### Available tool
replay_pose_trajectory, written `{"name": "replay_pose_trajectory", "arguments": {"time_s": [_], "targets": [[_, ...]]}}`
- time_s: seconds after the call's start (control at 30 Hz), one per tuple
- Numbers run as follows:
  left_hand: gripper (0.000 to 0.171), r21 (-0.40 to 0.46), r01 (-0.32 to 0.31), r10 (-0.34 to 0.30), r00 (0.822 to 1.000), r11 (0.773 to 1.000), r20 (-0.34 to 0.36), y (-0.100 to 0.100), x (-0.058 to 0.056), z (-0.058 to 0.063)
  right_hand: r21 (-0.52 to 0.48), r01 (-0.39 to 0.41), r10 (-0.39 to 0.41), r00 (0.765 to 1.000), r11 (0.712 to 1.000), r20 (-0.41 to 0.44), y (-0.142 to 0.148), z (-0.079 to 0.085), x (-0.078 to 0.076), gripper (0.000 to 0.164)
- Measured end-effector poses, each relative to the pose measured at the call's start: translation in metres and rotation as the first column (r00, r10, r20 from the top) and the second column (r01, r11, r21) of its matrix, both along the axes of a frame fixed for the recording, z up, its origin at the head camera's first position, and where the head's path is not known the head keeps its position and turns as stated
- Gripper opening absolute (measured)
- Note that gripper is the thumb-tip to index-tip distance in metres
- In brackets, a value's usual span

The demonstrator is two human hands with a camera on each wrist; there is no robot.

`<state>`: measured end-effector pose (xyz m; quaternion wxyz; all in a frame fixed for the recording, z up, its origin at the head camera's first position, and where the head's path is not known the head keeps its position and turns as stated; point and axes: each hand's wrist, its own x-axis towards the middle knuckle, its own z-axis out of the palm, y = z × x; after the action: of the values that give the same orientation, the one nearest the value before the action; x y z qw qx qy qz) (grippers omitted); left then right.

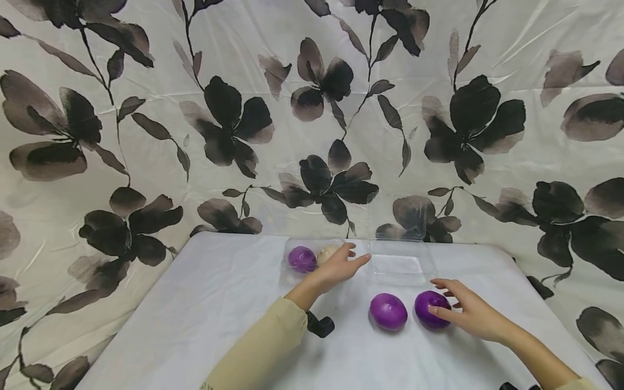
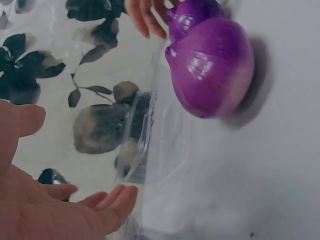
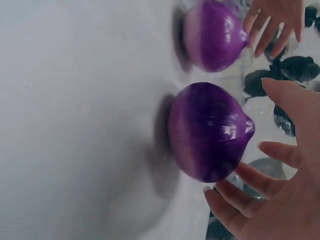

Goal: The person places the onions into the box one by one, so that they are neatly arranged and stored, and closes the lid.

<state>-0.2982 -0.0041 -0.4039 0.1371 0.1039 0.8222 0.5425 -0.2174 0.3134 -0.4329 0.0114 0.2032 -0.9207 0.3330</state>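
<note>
Two purple onions lie on the white cloth: the right onion (image 1: pixel 429 299) beside my right hand (image 1: pixel 470 310), the other onion (image 1: pixel 388 312) to its left. My right hand is spread around the right onion's side. In the right wrist view, its fingers lie near the onion (image 3: pixel 207 132) without curling round it; whether the fingertips touch is unclear. My left hand (image 1: pixel 341 264), fingers extended and holding nothing, hovers between two clear plastic boxes. The left box (image 1: pixel 286 266) contains a purple onion (image 1: pixel 301 259) and a pale round item (image 1: pixel 325 252), partly hidden by that hand.
The right-hand clear box (image 1: pixel 400 265) stands with its lid (image 1: pixel 404 216) raised at the table's far edge. A floral sheet (image 1: pixel 322 130) hangs behind the white-covered table (image 1: pixel 205 303). A black wrist device (image 1: pixel 320 325) shows beneath the left sleeve.
</note>
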Motion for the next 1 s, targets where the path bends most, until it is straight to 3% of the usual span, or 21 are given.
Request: {"name": "replay_pose_trajectory", "arguments": {"time_s": [0.17,0.37,0.7,0.83,1.0], "targets": [[0.086,0.092,-0.064,0.051,0.990,0.994,0.130,0.015,-0.007,-0.001,-0.030,-0.009,0.009,1.000,1.000,0.005,0.003,-0.009,-0.003,0.064],[0.085,0.129,-0.086,0.061,0.980,0.988,0.192,0.035,-0.012,-0.010,-0.064,0.010,-0.006,0.999,0.998,0.050,0.008,-0.021,0.000,0.072],[0.071,0.132,-0.115,0.092,0.981,0.984,0.171,0.053,-0.017,-0.035,-0.125,-0.004,0.014,0.996,0.992,0.084,0.010,-0.031,-0.001,0.073],[0.068,0.068,-0.190,0.182,0.977,0.979,0.107,0.059,-0.020,-0.043,-0.125,-0.008,0.018,0.997,0.992,0.075,0.010,-0.032,-0.004,0.069],[0.063,0.002,-0.285,0.284,0.959,0.959,0.014,0.065,-0.022,-0.049,-0.124,-0.011,0.019,0.997,0.992,0.069,0.010,-0.032,-0.007,0.067]]}}
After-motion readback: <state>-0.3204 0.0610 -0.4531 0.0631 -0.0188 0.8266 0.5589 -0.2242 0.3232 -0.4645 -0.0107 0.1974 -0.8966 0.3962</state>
